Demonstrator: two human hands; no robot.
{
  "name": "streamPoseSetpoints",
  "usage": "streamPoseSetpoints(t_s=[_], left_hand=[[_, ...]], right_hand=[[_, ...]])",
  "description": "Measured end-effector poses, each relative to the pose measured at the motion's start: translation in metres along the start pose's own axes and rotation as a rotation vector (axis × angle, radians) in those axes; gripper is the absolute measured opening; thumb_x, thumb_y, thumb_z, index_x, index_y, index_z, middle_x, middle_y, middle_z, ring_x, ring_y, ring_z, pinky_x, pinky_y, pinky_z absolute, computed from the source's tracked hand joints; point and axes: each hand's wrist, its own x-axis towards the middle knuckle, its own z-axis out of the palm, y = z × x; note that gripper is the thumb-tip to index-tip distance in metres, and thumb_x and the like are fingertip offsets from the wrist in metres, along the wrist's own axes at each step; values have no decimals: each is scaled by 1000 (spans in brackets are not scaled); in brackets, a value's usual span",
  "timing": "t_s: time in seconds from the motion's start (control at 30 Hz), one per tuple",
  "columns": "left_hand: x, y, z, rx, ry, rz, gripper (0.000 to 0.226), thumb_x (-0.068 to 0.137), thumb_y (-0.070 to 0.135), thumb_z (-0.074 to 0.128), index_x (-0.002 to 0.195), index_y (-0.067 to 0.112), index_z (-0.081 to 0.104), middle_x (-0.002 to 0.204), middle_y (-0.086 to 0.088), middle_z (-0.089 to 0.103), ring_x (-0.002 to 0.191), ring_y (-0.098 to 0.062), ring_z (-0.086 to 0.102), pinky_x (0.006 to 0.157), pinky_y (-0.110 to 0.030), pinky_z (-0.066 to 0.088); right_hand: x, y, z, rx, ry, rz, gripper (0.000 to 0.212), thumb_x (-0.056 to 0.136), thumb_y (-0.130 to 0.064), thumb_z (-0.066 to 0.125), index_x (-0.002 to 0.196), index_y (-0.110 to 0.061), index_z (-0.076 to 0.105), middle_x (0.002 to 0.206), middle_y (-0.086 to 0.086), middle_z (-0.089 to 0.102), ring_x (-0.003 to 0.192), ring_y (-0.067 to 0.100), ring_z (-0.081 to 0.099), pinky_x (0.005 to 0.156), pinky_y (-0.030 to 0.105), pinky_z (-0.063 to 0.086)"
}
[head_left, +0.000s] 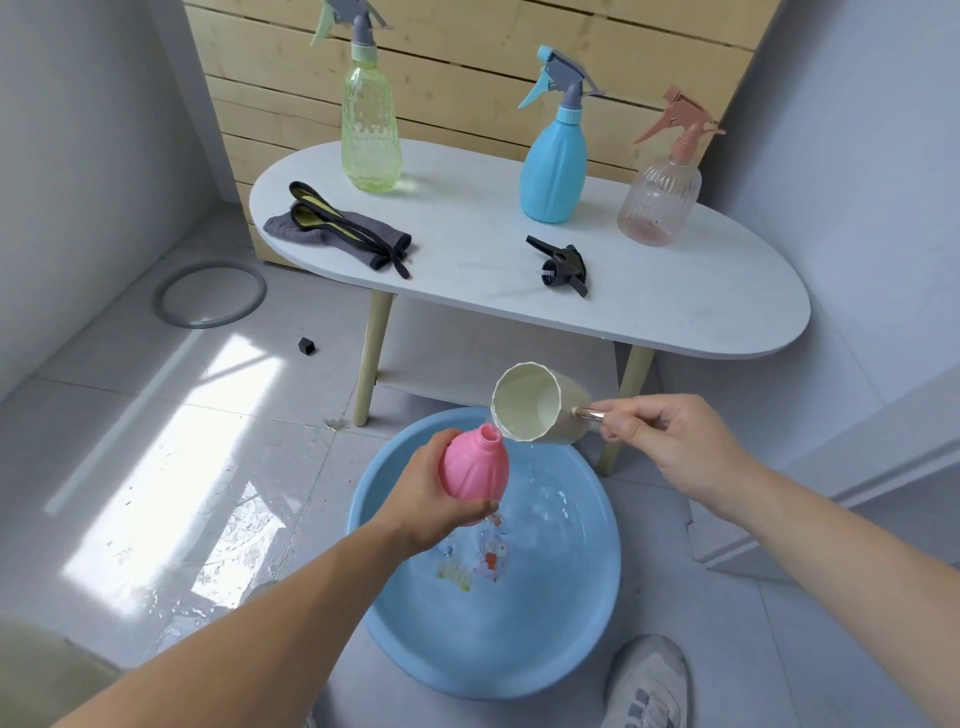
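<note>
- The pink bottle (474, 467), uncapped, tilts over the blue basin (597, 639), gripped round its body by the left hand (431, 499).
- The right hand (670, 441) pinches the handle of the cream cup (535, 404), whose tipped rim touches the bottle's mouth.
- A black spray head (561, 265) lies on the white table (701, 312) behind.

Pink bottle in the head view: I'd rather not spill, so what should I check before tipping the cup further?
1. Mouth of the pink plastic bottle is uncapped: ok.
2. The left hand has its grip wrapped round the bottle's body: ok.
3. The right hand has its grip on the metal handle of the cream faceted cup: ok.
4. Cup's rim sits at the bottle's mouth: ok.
5. Bottle and cup hang over the blue round plastic basin: ok.
6. Bottle's fill level: cannot tell, its wall is opaque.
</note>
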Motion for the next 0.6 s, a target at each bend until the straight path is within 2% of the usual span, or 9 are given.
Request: streamPoseSetpoints(t_s=[0.1,0.23,0.3,0.47,0.6], left_hand=[[1,-1,0,6,3,2,81,67,14,96,129,36,50,123,2,59,106,-24,64,70,-36,67],[0,-2,0,5,7,9,79,69,12,96,128,35,50,121,5,59,104,-21,63,66,-26,63],[1,-4,0,18,11,11,79,68,13,96,129,34,50,121,5,59,104,-19,64,66,-25,63],[3,-8,-1,38,18,8,80,68,14,96,129,35,50,121,4,59,103,-20,64,66,-27,63],[4,-12,-1,58,22,4,82,64,20,97,130,36,50,123,3,59,105,-22,64,70,-32,66]], right_hand=[[1,-1,-1,-20,10,-14,15,92,-19,68,95,-28,79,97,-14,77,96,4,70,92,23,50],[1,-3,-2,-36,22,-40,18,91,-18,68,85,-32,78,99,-18,76,97,1,68,93,23,50],[2,-4,-3,-47,19,-56,22,91,-18,68,77,-32,77,104,-19,75,101,0,67,95,25,49],[1,-3,-4,-62,17,-79,20,92,-19,67,77,-27,78,106,-20,74,103,2,67,95,28,50],[2,-3,-4,-61,22,-89,18,91,-17,68,79,-26,78,107,-19,74,102,-2,66,90,18,46]])
